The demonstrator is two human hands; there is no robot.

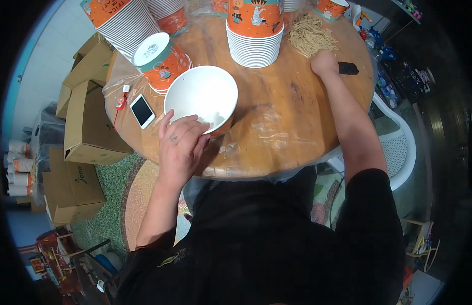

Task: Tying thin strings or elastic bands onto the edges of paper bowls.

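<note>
A round wooden table (297, 127) fills the upper frame. At centre, the left hand (179, 147) grips the rim of a white paper bowl (200, 94). Upper right, the right hand (323, 63) closes on a noodle pile (309, 34).

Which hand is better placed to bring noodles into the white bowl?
The right hand: it already rests at the noodle pile. The left hand grips the rim of the white bowl, holding it steady.
</note>
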